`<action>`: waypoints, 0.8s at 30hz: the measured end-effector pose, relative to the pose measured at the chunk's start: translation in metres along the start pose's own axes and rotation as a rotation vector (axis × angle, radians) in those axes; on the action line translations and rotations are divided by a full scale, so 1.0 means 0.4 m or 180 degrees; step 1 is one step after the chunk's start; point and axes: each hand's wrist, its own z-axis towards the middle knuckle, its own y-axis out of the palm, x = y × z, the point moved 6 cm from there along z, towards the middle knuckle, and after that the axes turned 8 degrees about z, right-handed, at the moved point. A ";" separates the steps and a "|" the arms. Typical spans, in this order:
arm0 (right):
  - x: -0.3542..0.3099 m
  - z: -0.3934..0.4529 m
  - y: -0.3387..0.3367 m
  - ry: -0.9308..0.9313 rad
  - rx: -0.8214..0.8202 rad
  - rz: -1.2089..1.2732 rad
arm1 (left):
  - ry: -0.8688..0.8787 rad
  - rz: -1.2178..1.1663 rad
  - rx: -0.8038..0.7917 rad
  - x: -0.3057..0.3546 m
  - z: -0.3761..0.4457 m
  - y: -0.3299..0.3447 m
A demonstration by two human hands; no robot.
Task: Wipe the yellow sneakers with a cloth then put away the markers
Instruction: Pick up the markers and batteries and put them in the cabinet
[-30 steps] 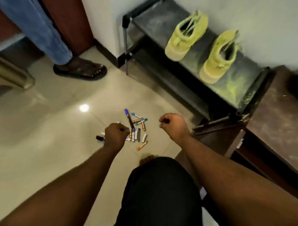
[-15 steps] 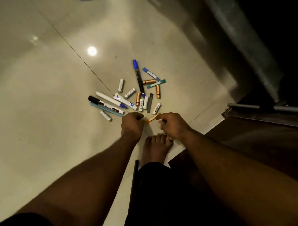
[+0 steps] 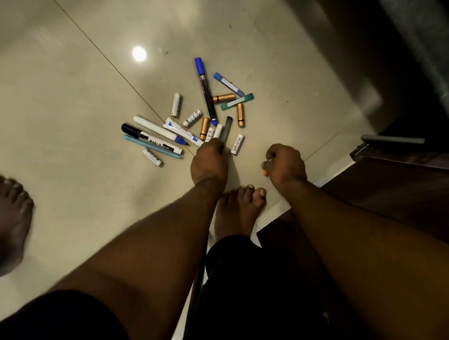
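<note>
Several markers and batteries lie scattered on the tiled floor. Among them are a long blue marker, a white marker with a blue cap, a black-capped marker and a pale blue pen. My left hand is closed around the lower end of a thin grey marker. To its right, my right hand is closed on a small orange marker, only its tip showing. The yellow sneakers and the cloth are out of view.
Gold batteries and white batteries mix with the markers. My bare foot stands just below my hands; another bare foot is at the left edge. A dark wooden unit and a rack frame stand at the right.
The view dropped from the shoe rack to the floor. My right hand lifted the orange marker and drew right; my left hand closed on the grey marker. A foot entered at left.
</note>
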 end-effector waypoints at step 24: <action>-0.052 -0.782 -0.726 -0.0107 0.1461 0.4309 | 0.2233 -0.0563 -0.1343 0.625 -0.546 -0.585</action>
